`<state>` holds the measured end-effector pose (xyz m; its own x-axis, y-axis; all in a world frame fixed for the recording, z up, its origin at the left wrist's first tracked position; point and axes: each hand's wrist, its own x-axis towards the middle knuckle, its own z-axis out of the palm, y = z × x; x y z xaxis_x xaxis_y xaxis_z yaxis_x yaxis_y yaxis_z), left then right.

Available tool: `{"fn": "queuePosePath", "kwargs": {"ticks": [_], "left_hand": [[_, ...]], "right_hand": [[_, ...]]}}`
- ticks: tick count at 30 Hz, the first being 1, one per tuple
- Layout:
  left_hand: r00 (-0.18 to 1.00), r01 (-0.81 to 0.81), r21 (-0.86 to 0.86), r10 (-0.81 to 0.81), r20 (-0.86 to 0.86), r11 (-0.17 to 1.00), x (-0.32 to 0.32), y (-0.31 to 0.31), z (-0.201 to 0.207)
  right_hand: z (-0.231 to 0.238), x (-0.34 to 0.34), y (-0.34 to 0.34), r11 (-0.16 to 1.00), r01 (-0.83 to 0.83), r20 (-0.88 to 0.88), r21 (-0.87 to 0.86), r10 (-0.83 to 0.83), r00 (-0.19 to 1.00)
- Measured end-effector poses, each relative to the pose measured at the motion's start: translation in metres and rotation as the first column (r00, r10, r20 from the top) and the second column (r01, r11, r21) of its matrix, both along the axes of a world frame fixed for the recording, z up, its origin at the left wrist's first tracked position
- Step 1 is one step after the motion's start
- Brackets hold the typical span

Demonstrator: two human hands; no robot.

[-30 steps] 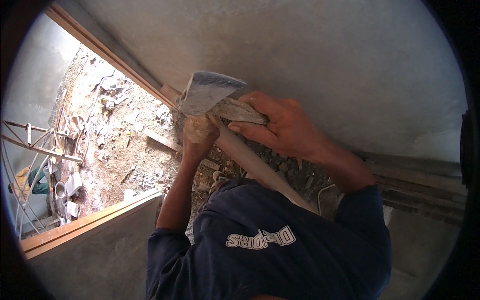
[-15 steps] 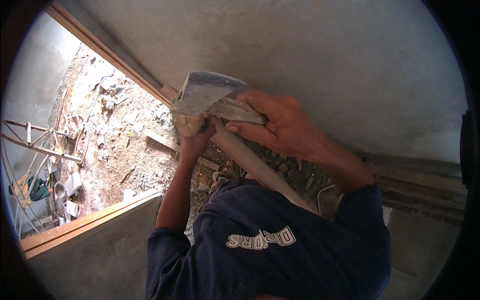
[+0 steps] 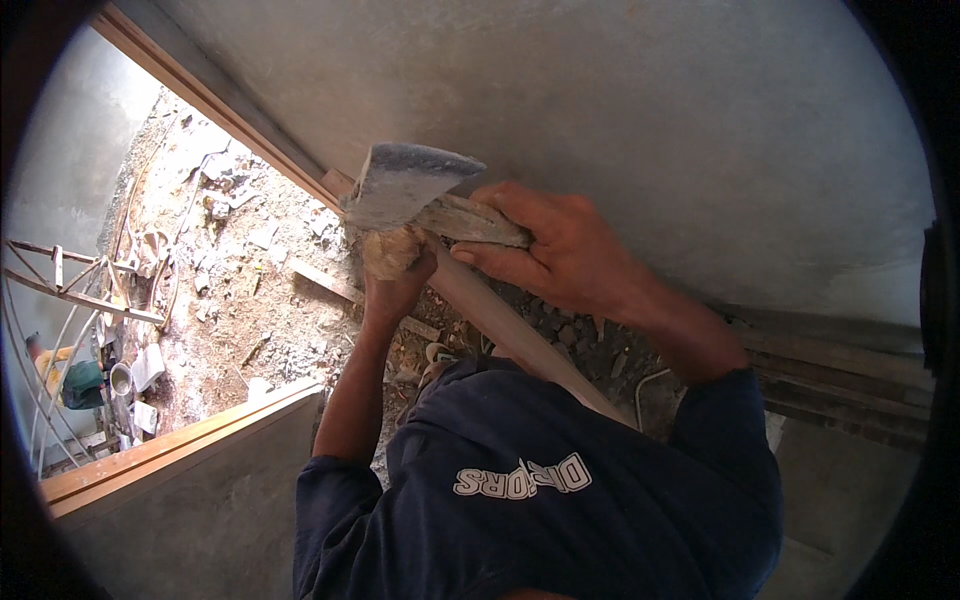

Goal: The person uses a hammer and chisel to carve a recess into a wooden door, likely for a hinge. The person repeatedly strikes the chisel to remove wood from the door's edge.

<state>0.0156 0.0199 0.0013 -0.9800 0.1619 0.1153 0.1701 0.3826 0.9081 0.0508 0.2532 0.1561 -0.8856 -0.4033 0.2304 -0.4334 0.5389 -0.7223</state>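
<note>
Gripping a flat trowel (image 3: 405,185) against the grey wall (image 3: 620,110), the right hand (image 3: 555,250) closes around its wooden handle. Just below, the left hand (image 3: 395,275) is closed around a pale lump (image 3: 388,250). Far left, small tins (image 3: 122,380) stand on the rubble ground (image 3: 250,300); their contents are unclear.

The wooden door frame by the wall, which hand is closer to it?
Left. The left hand is right beside the wooden frame, under the trowel. The right hand is farther along.
</note>
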Motion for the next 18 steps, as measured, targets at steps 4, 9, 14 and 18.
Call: {"fn": "queuePosePath", "kwargs": {"ticks": [4, 9, 14, 18], "left_hand": [[0.999, -0.023, 0.06, 0.026, -0.035, 0.998, 0.004, 0.002, 0.003], [1.0, -0.029, 0.009, 0.029, -0.002, 1.0, 0.003, -0.006, -0.023], [0.996, 0.038, -0.078, -0.045, -0.083, 0.996, -0.003, -0.015, -0.049], [0.989, -0.016, -0.133, -0.004, -0.145, 0.991, 0.006, -0.008, -0.022]], "right_hand": [[0.012, 0.005, 0.0, 1.0, -0.012, -0.06, -0.008, 0.011, 0.998], [-0.001, 0.001, -0.003, 0.902, -0.075, 0.051, 0.426, 0.059, 0.997], [0.002, 0.007, 0.0, 0.986, -0.105, 0.146, 0.133, 0.086, 0.986], [-0.005, 0.002, -0.001, 0.941, -0.105, 0.145, 0.32, 0.061, 0.988]]}}
